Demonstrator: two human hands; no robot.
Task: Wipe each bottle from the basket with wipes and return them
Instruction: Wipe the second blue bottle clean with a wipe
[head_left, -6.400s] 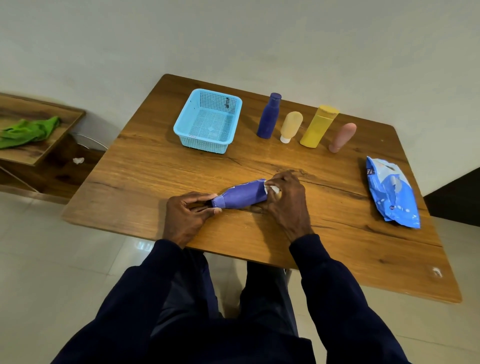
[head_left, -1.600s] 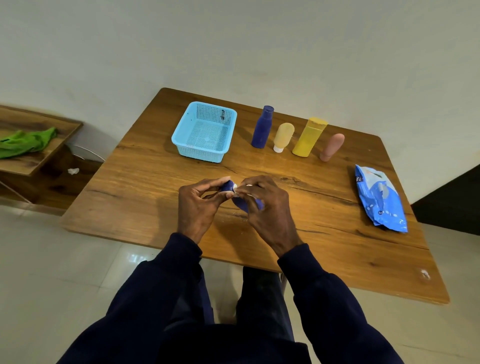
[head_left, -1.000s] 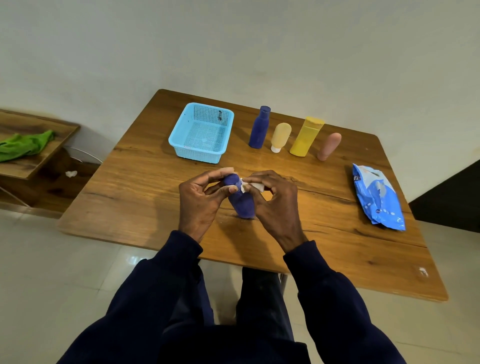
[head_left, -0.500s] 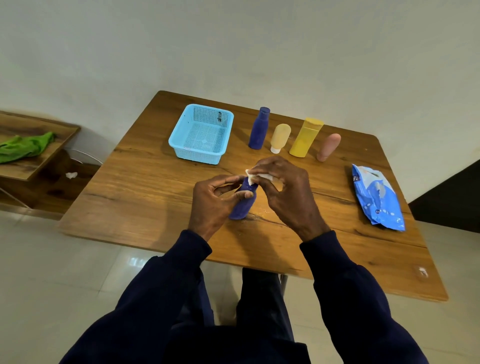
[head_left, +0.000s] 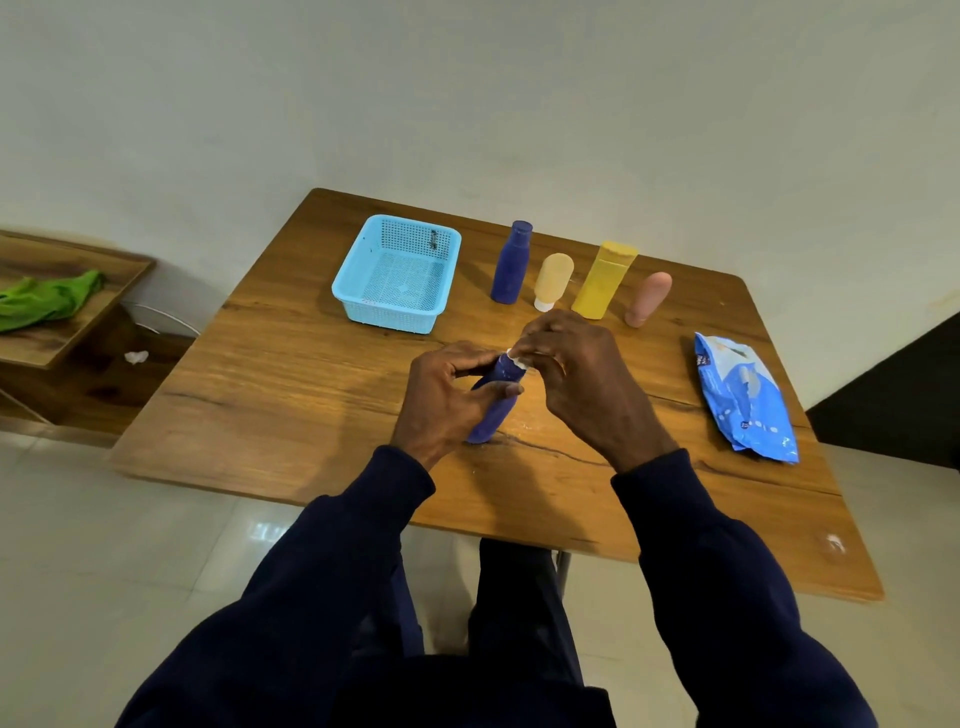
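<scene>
Over the middle of the wooden table (head_left: 291, 364), the left hand (head_left: 447, 400) grips a purple bottle (head_left: 491, 410), thumb and fingers curled round its middle. The bottle is tilted, its top leaning toward 1 o'clock and its lower end down by the tabletop; whether it touches the wood cannot be told. The right hand (head_left: 582, 379) sits at the bottle's top end, its fingertips pinching a small white wipe (head_left: 517, 358) against the cap. From the hands, a light-blue mesh basket (head_left: 397, 273) stands at 11 o'clock with no bottles in it. A row of four runs from 12 toward 2 o'clock along the far edge, each a little apart from the next: an upright dark-blue bottle (head_left: 511, 262), a cream tube (head_left: 553, 278) standing on its white cap, a yellow bottle (head_left: 605, 280), and a pink tube (head_left: 648, 299). A blue wipes packet (head_left: 743, 397) lies flat at 3 o'clock, well apart from the hands. Off the table at 9 o'clock, a green cloth (head_left: 49, 299) lies crumpled on a low wooden stand (head_left: 93, 332), with a white scrap (head_left: 136, 357) on the level below it.
</scene>
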